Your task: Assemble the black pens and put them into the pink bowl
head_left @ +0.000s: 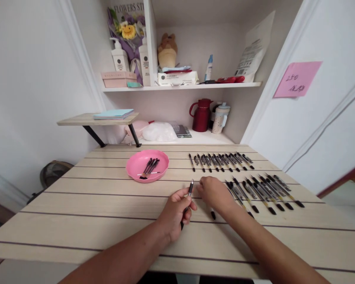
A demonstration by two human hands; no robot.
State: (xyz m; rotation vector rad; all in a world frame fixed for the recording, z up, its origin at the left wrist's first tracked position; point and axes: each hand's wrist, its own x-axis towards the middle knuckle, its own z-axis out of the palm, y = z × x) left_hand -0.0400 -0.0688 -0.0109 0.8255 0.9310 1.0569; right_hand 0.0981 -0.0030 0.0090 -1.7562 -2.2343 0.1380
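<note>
My left hand [177, 209] is closed around a pen [191, 187], whose silver tip points up and away from me; its dark lower end shows below my fingers. Just to the right, my right hand [214, 193] is low over the table with its fingers curled together. What they pinch, if anything, is hidden. From under that hand sticks out the black end of another pen [213, 215]. Right of it, pens with black ends [266, 193] lie side by side in a slanted row. Farther back is a second row of shorter-looking pens [220, 161].
A pink scalloped plate [130, 167] holds several black pen parts and a thin white stick. The slatted wooden table [106, 221] meets a shelf unit at the back. A small raised stand [77, 119] bears papers at left. A red jug [201, 116] and a tumbler [219, 120] stand behind.
</note>
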